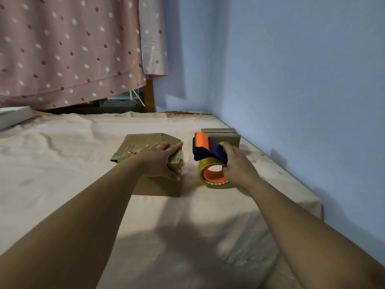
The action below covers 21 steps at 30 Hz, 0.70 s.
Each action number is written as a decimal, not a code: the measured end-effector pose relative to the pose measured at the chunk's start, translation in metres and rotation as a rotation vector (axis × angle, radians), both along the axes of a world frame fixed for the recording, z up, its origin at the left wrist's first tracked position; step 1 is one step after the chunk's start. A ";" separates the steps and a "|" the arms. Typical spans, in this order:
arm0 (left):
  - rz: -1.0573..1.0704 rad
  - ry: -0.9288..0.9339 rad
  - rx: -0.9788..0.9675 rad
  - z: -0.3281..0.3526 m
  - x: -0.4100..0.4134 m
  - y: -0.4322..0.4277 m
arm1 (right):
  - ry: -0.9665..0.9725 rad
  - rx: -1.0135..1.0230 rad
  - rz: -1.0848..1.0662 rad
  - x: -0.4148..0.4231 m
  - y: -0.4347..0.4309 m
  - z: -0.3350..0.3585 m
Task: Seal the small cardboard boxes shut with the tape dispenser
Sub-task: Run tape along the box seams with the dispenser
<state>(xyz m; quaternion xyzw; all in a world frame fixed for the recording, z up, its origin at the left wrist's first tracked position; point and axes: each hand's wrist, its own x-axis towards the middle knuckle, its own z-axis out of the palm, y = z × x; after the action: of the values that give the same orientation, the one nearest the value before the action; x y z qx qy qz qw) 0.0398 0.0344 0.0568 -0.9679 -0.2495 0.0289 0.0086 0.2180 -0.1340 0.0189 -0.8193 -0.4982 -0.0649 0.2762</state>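
**On the bed (83,163): the nearer box (143,142) pressed, the tape dispenser (208,152) gripped**

The nearer box is set near the middle of the bed. Its taped top is pressed by the left hand (161,160), laid flat with the fingers extended. Just to the right, the tape dispenser is grasped by the right hand (237,165), fingers curled over the blue handle; its roll appears to rest on the sheet. The second box (224,135), taped across its top, is placed just behind the dispenser, by the bed's right edge.
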 end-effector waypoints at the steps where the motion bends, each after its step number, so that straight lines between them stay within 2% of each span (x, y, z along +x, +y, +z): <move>1: -0.001 0.005 -0.002 0.000 0.000 0.000 | 0.002 -0.010 0.014 0.001 -0.001 -0.001; 3: 0.000 0.024 -0.008 0.001 0.001 0.000 | 0.082 -0.010 0.042 0.004 -0.002 -0.004; 7: 0.004 0.049 -0.028 0.003 0.003 0.000 | 0.366 0.057 0.047 0.005 -0.007 -0.004; 9: 0.002 0.052 -0.036 0.003 0.003 0.000 | 0.394 0.069 0.045 0.007 -0.010 -0.005; 14: 0.008 0.065 -0.042 0.003 0.004 0.001 | 0.084 -0.041 0.026 0.008 -0.013 -0.004; 21: 0.012 0.040 -0.036 0.002 0.004 0.000 | -0.211 -0.242 -0.048 0.000 -0.007 0.015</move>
<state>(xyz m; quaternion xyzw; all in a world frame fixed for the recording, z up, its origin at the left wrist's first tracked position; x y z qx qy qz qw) 0.0433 0.0344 0.0584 -0.9656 -0.2545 0.0529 -0.0037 0.2180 -0.1414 0.0340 -0.8469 -0.5090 -0.0964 0.1199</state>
